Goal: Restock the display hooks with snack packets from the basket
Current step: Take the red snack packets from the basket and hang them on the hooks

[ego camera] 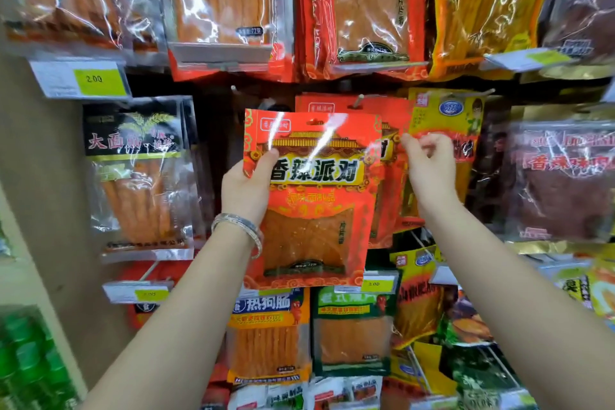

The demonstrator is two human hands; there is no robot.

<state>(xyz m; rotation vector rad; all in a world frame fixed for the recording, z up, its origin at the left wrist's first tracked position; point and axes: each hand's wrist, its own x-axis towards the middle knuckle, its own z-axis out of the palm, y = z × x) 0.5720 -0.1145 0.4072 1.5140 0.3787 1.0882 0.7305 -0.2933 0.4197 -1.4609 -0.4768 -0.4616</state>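
The left hand point(246, 186) holds a flat red plastic snack packet point(316, 203) with yellow-framed black lettering and a clear window showing an orange sheet inside. The thumb presses on the packet's front left edge and the other fingers are hidden behind it. The packet is upright, raised in front of the display wall, with its small hang hole at the top free of any peg. A silver metal bracelet point(239, 223) circles the left wrist.

Just behind and to the right, a matching red packet point(394, 116) hangs on a thin metal display hook point(358, 100). The right hand point(431, 165) is raised beside it, over the lower part of a yellow hanging packet with a cartoon figure point(446, 116). Its fingers point(439, 146) are curled with the thumb tip near the edge of the hanging red packet; whether they pinch anything cannot be told.

To the left hangs a black-topped clear packet of orange sticks point(133, 150), and above it a white price label with a yellow-green patch reading 2.00 point(100, 80). Below the held packet hang an orange-banded packet of sticks point(269, 336) and a green-framed packet point(352, 333), with another 2.00 label point(379, 283) above the green one.
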